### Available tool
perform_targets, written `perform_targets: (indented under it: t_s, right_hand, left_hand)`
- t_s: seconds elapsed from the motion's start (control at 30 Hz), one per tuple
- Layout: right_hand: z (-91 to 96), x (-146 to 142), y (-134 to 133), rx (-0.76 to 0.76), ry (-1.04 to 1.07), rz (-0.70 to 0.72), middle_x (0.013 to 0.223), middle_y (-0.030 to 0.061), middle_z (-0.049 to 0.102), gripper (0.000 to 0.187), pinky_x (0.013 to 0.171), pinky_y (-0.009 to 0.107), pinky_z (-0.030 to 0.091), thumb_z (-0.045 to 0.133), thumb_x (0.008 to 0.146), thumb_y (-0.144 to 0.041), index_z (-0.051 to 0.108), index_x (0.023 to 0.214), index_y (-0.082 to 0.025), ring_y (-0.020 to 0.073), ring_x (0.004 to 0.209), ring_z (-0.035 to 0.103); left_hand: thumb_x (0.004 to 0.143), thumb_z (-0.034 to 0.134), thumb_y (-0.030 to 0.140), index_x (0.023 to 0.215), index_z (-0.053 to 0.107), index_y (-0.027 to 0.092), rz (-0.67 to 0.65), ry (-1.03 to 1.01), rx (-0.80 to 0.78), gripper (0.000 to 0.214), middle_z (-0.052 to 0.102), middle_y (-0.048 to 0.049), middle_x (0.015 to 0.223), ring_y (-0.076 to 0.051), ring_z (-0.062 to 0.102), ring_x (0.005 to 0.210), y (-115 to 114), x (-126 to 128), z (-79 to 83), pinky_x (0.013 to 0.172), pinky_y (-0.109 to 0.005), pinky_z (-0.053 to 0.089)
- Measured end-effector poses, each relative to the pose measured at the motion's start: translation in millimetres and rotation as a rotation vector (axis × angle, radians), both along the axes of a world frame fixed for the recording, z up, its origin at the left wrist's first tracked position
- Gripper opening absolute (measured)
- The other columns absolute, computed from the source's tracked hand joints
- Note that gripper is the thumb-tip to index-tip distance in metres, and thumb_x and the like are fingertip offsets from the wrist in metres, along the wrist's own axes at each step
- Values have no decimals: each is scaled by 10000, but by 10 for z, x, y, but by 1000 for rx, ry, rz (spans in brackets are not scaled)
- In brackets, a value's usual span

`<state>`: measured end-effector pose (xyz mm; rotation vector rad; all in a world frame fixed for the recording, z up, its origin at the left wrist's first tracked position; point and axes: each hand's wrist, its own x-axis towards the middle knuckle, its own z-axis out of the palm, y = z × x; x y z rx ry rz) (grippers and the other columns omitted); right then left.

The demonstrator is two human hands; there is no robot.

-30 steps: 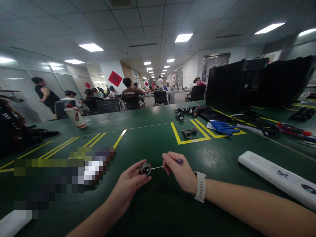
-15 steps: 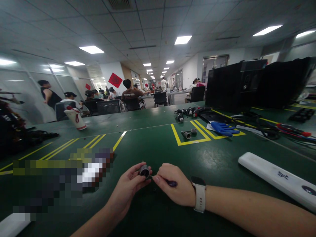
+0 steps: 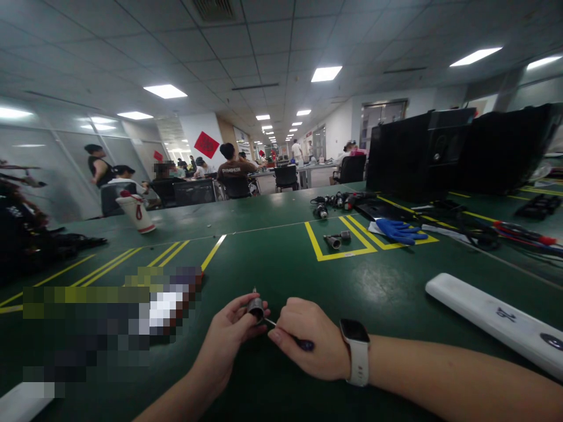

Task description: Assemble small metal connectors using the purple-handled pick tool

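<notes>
My left hand [image 3: 233,328] grips a small grey metal cylinder [image 3: 255,309] between thumb and fingers, its hollow end turned toward me. A thin pin sticks up at its far side. My right hand [image 3: 303,337] is closed around a screwdriver [image 3: 305,344] with a dark handle. The thin metal shaft reaches left to the cylinder's lower rim; whether it touches inside I cannot tell. A watch with a pale strap sits on my right wrist. Both hands are just above the green table [image 3: 281,264].
Metal parts [image 3: 336,239] lie inside a yellow-taped square, with a blue glove [image 3: 399,230] to their right. Several dark metal fittings [image 3: 323,210] lie farther back. A long white bar [image 3: 492,322] lies at right, a white cup [image 3: 135,212] at far left. Black cases [image 3: 404,155] stand back right.
The cylinder has tilted in my left hand, so the pin on its far side now shows. My right hand has shifted slightly down, and more of the screwdriver's shaft is visible.
</notes>
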<state>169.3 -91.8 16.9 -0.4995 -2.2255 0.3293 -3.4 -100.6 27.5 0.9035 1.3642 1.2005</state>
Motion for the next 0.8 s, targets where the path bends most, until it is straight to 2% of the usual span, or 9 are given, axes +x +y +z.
perform_targets:
  t_s: [0.37, 0.53, 0.63, 0.73, 0.8]
  right_hand:
    - [-7, -17, -39, 16, -38, -24, 618, -15, 476, 244, 572, 254, 314, 433, 874, -228, 412, 635, -189, 114, 590, 382]
    - [24, 14, -55, -31, 104, -27, 567, -19, 426, 294, 549, 258, 303, 412, 871, -244, 402, 583, -191, 115, 555, 380]
    - [71, 32, -45, -192, 222, -35, 498, -41, 366, 371, 529, 244, 307, 392, 883, -256, 392, 518, -185, 98, 492, 377]
    - [96, 30, -5, -430, 278, -50, 468, -49, 377, 414, 490, 219, 310, 396, 890, -278, 430, 491, -172, 82, 458, 390]
    - [87, 19, 32, -537, 283, -53, 460, -51, 388, 418, 474, 211, 310, 411, 885, -295, 460, 490, -164, 80, 452, 389]
  left_hand:
    - [670, 608, 42, 1017, 583, 118, 15, 12, -21, 356, 709, -118, 916, -222, 677, 827, -38, 57, 66, 652, -276, 552]
    - [710, 588, 52, 1031, 567, 127, 1, 3, -26, 331, 694, -123, 963, -219, 676, 841, -13, 33, 32, 698, -297, 556]
    - [713, 595, 45, 1043, 558, 127, 7, -19, -26, 341, 685, -133, 981, -229, 669, 874, -2, 18, 17, 734, -322, 555]
    - [716, 576, 10, 1049, 553, 121, 24, -25, -48, 352, 675, -144, 1001, -237, 661, 906, -4, 24, 30, 747, -330, 556]
    - [723, 552, -11, 1055, 548, 118, 24, -29, -58, 357, 667, -147, 1016, -235, 656, 921, -8, 30, 40, 754, -330, 555]
